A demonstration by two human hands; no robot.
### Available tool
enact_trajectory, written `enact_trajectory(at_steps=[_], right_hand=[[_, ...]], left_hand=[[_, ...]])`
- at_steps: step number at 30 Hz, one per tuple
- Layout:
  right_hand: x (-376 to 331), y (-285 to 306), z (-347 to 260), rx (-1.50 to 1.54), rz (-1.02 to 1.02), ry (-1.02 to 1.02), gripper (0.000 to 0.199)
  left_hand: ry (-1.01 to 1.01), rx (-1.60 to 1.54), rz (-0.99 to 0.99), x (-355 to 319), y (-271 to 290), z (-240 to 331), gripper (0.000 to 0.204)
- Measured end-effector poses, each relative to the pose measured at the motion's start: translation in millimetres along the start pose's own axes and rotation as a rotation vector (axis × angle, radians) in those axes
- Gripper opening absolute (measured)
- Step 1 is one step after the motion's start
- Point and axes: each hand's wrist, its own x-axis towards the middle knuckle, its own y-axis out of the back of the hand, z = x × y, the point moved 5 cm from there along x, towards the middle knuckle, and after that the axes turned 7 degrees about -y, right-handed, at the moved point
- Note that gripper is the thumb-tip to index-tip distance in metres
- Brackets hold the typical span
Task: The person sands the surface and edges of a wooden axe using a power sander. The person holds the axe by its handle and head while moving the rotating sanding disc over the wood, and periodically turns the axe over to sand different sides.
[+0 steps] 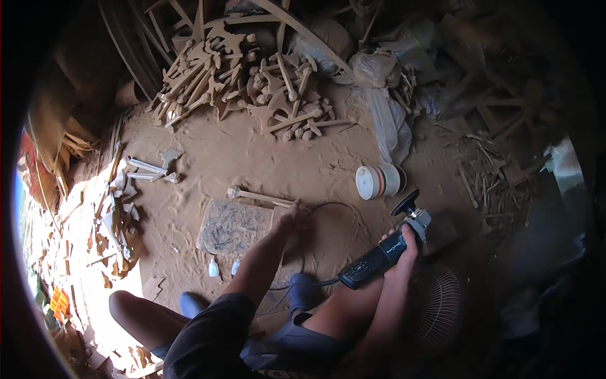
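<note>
My right hand (pixel 406 251) grips a dark angle grinder (pixel 372 260) over my right thigh. The grinder's round disc (pixel 405 202) points up and away from me, and its cord trails off the rear end. My left hand (pixel 294 218) is closed at the right end of a pale carved wooden leg (pixel 255 196) with a knobbed far-left end. That leg lies along the far edge of a worn rectangular block (pixel 233 226). The fingers of the left hand are partly hidden.
Carved wooden pieces (pixel 202 79) are heaped at the back, and more (pixel 148 169) lie at the left. A white tub (pixel 377 182) lies near the disc, beyond it a plastic bag (pixel 388 123). A wire fan guard (pixel 440 306) stands at my right. Dust covers the floor (pixel 208 158).
</note>
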Motion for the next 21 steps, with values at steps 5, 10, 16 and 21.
enact_trajectory(at_steps=[5,10,16,21], right_hand=[[-11.0,-28.9,16.8,0.062,-0.093,-0.035,0.035],[-3.8,-4.8,7.0,0.032,-0.02,0.024,0.036],[-18.9,-32.7,10.6,-0.034,-0.103,0.05,0.038],[-56.5,-66.9,20.9,-0.299,-0.154,0.251,0.044]], left_hand=[[-0.183,0.362,0.415,-16.8,87.1,3.5,0.037],[0.069,-0.582,0.164,-69.7,166.6,42.1,0.025],[0.466,-0.803,0.504,-236.8,315.3,48.3,0.027],[0.62,-0.687,0.694,-321.9,313.5,-29.4,0.039]])
